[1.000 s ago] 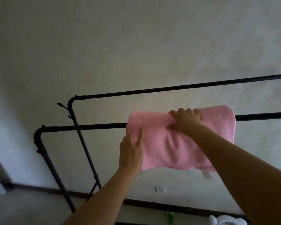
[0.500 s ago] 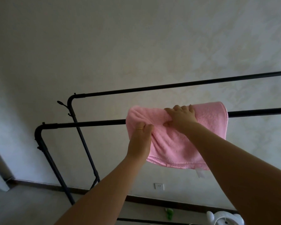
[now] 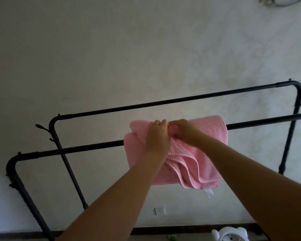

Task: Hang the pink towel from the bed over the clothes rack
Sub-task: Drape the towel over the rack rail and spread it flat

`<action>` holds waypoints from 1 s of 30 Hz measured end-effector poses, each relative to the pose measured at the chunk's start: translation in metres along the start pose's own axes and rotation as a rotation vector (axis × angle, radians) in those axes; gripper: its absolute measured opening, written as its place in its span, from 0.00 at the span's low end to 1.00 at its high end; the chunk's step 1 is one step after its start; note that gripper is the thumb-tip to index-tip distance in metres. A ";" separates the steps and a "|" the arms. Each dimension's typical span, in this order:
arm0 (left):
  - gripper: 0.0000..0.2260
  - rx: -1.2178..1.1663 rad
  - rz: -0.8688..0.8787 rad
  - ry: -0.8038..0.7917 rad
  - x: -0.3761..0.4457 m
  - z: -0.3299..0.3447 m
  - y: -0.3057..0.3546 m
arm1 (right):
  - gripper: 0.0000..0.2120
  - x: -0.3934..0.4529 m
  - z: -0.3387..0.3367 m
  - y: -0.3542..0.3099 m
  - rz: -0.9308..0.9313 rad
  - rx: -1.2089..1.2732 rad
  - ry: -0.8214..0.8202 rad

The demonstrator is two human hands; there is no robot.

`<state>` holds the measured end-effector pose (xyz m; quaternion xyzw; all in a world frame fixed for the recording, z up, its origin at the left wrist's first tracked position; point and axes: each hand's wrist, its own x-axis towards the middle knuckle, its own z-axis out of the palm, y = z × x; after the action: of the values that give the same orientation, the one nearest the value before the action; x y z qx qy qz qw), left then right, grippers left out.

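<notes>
The pink towel (image 3: pixel 189 164) hangs over the near bar of the black clothes rack (image 3: pixel 68 150), bunched into folds with a white label at its lower edge. My left hand (image 3: pixel 157 136), a ring on one finger, grips the towel's top near the bar. My right hand (image 3: pixel 182 131) pinches the cloth right beside it, fingers curled into the fabric. Both hands meet at the middle of the towel's top edge.
The rack's far bar (image 3: pixel 172 100) runs parallel behind, close to a pale wall. A wall socket (image 3: pixel 159 211) sits low on the wall. A white round object (image 3: pixel 230 234) and a small green thing (image 3: pixel 172 237) lie on the floor.
My left hand went from flat against the towel's left side to gripping its top next to my right hand. The towel has bunched into folds and the view shifted left.
</notes>
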<state>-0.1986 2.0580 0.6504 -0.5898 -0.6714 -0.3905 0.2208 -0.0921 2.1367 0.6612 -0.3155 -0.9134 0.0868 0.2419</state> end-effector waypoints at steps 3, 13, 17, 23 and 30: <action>0.06 -0.142 0.001 0.024 0.004 0.006 0.003 | 0.08 -0.014 -0.007 0.008 -0.029 0.044 0.096; 0.11 -0.231 0.221 -0.097 -0.004 -0.001 -0.018 | 0.17 -0.063 0.022 0.006 0.243 0.160 0.189; 0.09 -0.228 0.309 -0.190 -0.008 -0.010 -0.024 | 0.26 -0.074 0.042 0.002 0.299 -0.041 0.158; 0.25 -0.105 0.597 -0.269 -0.014 -0.014 -0.032 | 0.05 -0.073 0.031 -0.013 0.453 0.107 0.320; 0.51 0.082 0.527 -0.366 -0.015 0.005 -0.027 | 0.04 -0.076 -0.005 -0.037 0.429 0.280 0.399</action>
<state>-0.2210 2.0529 0.6283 -0.7945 -0.5394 -0.1800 0.2131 -0.0577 2.0611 0.6473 -0.4754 -0.7397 0.1973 0.4334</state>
